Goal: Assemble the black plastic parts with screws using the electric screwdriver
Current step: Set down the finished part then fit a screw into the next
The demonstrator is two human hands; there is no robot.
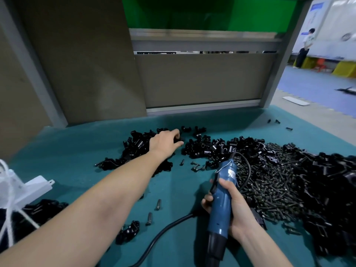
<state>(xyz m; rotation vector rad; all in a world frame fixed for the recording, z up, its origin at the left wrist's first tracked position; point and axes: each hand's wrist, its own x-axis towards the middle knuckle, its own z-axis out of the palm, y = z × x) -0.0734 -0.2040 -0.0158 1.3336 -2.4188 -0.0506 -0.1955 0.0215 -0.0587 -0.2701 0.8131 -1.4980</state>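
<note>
The bottom edge is cutting off the nose of the electric screwdriver (pixel 221 205), so we're not seeing the bit at all. The black plastic parts (pixel 331 189) heaping up on the far right are blurring into one dark mass. Something white (pixel 36 187) with cords is poking in at the left edge, and we're not making out what it is. The green table (pixel 77 151) is giving us open room down the middle and on the left. Only a few loose screws (pixel 158 204) and the screwdriver's black cable (pixel 165 234) are lying there, while the big screw pile (pixel 269 182) is crowding the right side, just beside the tool. Our right hand (pixel 237 207) is wrapping its fingers around the blue screwdriver body, holding it close to us with the nose pointing down toward the near edge. Our left hand (pixel 165 141) is reaching well out to the far pile of parts (pixel 134 149), and its fingers and thumb are pinching a small black part (pixel 178 140) right at that pile's edge.
</note>
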